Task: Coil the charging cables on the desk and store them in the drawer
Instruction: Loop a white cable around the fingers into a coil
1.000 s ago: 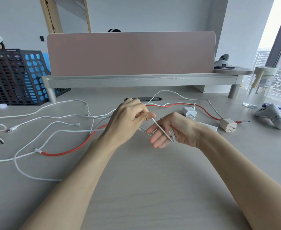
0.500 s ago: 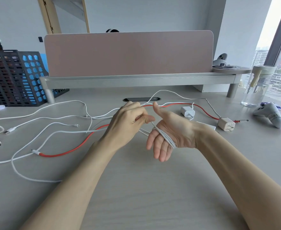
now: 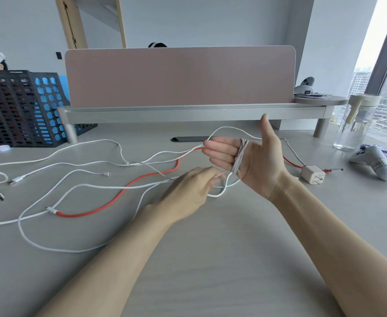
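A white charging cable (image 3: 239, 156) is wound in several turns around the straight fingers of my right hand (image 3: 254, 160), which is raised palm toward me, thumb up. My left hand (image 3: 192, 191) is lower and to the left, blurred, pinching the loose run of that cable just under the right hand. More white cables (image 3: 78, 188) and a red cable (image 3: 142, 181) lie tangled across the desk to the left. A white plug adapter (image 3: 312, 175) sits right of my right wrist. No drawer shows in this view.
A black mesh file rack (image 3: 21, 110) stands at back left. A pink divider (image 3: 178, 76) tops a grey shelf (image 3: 188, 113). At the right stand a clear water bottle (image 3: 357, 124) and a grey game controller (image 3: 374, 162). A person sits beyond the rack.
My right hand has risen and turned palm toward me with more cable turns around its fingers. My left hand has dropped below it, drawing the cable downward.
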Motion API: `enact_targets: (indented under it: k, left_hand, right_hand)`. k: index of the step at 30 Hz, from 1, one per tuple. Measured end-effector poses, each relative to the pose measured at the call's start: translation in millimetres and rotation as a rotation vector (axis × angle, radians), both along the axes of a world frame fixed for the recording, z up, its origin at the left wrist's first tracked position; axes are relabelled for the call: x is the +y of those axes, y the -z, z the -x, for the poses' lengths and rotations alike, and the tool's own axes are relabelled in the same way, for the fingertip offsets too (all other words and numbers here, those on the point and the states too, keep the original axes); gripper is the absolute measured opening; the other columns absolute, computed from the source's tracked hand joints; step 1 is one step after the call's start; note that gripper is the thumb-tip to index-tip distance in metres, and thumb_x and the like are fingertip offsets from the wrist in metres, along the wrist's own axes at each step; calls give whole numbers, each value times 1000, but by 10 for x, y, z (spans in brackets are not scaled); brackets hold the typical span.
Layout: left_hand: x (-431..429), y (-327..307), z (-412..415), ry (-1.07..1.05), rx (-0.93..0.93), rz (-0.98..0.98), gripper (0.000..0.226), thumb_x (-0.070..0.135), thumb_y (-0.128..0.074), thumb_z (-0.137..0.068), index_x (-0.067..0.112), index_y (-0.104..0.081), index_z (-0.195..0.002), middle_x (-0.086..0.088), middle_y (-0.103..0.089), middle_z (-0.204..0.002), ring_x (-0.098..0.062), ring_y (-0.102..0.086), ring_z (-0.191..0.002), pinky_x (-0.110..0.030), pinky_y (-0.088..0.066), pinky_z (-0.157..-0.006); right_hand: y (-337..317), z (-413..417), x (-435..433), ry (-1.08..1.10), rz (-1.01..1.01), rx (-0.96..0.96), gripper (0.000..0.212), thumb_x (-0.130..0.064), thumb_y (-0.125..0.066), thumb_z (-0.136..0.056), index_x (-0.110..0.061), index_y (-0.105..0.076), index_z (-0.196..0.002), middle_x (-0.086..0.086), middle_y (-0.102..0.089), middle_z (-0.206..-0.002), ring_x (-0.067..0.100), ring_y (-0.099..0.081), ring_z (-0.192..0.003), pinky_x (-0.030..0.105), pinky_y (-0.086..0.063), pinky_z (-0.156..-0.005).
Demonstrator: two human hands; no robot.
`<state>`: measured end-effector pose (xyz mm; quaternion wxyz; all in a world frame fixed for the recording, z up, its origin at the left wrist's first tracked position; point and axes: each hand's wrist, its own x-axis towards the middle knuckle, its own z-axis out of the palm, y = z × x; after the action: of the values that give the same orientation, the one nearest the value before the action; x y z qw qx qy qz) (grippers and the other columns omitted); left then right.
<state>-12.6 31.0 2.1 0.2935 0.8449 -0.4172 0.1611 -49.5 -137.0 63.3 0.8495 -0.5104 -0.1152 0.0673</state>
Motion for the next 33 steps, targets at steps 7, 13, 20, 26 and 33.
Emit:
enact_targets:
  k: [7, 13, 20, 26, 33]
  left_hand:
    - [25, -239, 110, 1, -417, -58, 32, 32, -42, -95, 11, -63, -82, -1, -59, -74, -23, -51, -72, -33, -38, -61]
    - [149, -381, 66, -39, -392, 125, 33, 36, -49, -92, 11, -67, -80, 5, -59, -77, -19, -49, -75, -36, -42, -67]
    - [147, -359, 14, -58, -293, 248, 20, 35, -65, -84, 16, -69, -78, 21, -39, -65, -9, -38, -72, -29, -37, -64]
    - [149, -346, -16, -89, -174, 313, 17, 35, -67, -81, 18, -71, -78, 10, -44, -68, -13, -44, -73, -34, -40, -63]
    - [68, -199, -57, -32, 155, 361, 18, 7, -55, -87, 15, -71, -88, -1, -65, -81, -10, -55, -74, -26, -44, -72]
  right_hand:
    - [108, -84, -40, 168, 363, 80, 104, -80, -11, -87, 7, -56, -122, 22, -72, -108, 30, -70, -102, 41, -49, -99]
    - [114, -66, 117, -37, 761, 27, 112, -76, 9, -86, 8, -63, -101, 28, -68, -81, 27, -55, -52, 33, -40, -57]
    - [107, -16, 108, -310, 928, 78, 126, -80, 14, -80, 15, -63, -111, 20, -67, -67, 27, -60, -52, 31, -43, -54]
    - [58, 29, 134, -369, 913, 59, 127, -80, 15, -79, 17, -62, -107, 21, -69, -71, 30, -66, -60, 29, -46, -55]
    - [-3, 84, 131, -317, 520, -43, 109, -77, 0, -85, 5, -73, -86, 19, -66, -61, 29, -64, -53, 34, -48, -59]
